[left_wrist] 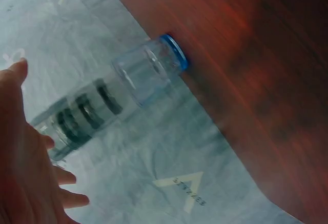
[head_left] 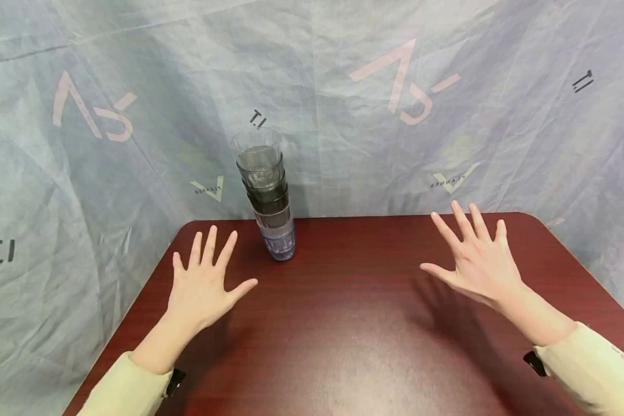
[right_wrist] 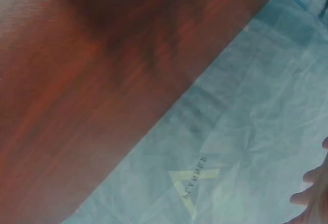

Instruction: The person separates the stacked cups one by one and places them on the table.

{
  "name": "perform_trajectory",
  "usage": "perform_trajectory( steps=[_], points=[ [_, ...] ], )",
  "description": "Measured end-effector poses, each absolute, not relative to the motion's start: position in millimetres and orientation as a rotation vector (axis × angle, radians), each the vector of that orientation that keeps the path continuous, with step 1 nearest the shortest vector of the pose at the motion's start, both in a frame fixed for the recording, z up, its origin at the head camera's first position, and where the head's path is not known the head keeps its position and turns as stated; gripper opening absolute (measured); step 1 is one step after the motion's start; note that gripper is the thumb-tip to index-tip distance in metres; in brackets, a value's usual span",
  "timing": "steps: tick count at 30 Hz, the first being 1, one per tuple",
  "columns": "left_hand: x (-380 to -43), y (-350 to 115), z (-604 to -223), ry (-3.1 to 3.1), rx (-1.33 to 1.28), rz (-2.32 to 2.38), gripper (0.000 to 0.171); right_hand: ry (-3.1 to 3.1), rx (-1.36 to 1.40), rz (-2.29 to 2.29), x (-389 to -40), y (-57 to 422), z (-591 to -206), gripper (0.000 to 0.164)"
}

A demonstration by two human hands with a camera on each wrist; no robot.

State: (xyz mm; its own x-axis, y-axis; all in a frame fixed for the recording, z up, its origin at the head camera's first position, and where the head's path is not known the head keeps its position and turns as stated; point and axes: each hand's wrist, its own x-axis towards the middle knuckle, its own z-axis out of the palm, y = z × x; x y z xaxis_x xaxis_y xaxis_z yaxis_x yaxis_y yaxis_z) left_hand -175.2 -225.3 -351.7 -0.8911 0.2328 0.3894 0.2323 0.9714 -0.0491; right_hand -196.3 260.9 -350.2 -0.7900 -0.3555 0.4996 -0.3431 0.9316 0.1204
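Note:
A tall stack of nested cups [head_left: 273, 202] stands upright on the table toward its back left. Its lowest cup [head_left: 281, 244] is bluish, the middle ones are smoky grey, and the top one is clear. My left hand [head_left: 200, 292] hovers over the table to the left of the stack, fingers spread and apart from it. In the left wrist view the stack [left_wrist: 115, 90] appears lying across the picture, its blue base [left_wrist: 175, 52] by the table. Far to the right, my right hand [head_left: 481, 260] is held above the table with fingers spread, holding nothing.
The dark red wooden table [head_left: 343, 323] has rounded back corners. Behind and beside it hangs a wrinkled grey-blue sheet [head_left: 322, 104] printed with letters and marks. Pale sleeves [head_left: 130, 384] cover both forearms, with a black band [head_left: 535, 363] at each wrist.

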Motion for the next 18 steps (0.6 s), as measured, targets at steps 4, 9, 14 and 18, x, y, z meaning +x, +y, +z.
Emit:
perform_trajectory(
  steps=[4,9,14,18],
  points=[
    [-187.0,-230.2,-353.7,-2.715,-0.313,-0.048,0.097,-2.575,0.505,-0.029,-205.2,250.4,-342.4,0.093],
    [-207.3,-236.0,-360.6,-2.748,-0.264,-0.103,0.098,-2.602,0.509,-0.026,-218.7,233.2,-334.9,0.093],
    [-232.4,-242.0,-370.0,-2.822,-0.189,-0.195,0.103,-2.635,0.510,-0.012,-230.7,211.9,-328.5,0.092],
    [-253.6,-243.3,-379.5,-2.887,-0.143,-0.370,0.107,-2.647,0.510,0.044,-240.3,192.8,-324.8,0.092]
  ],
)
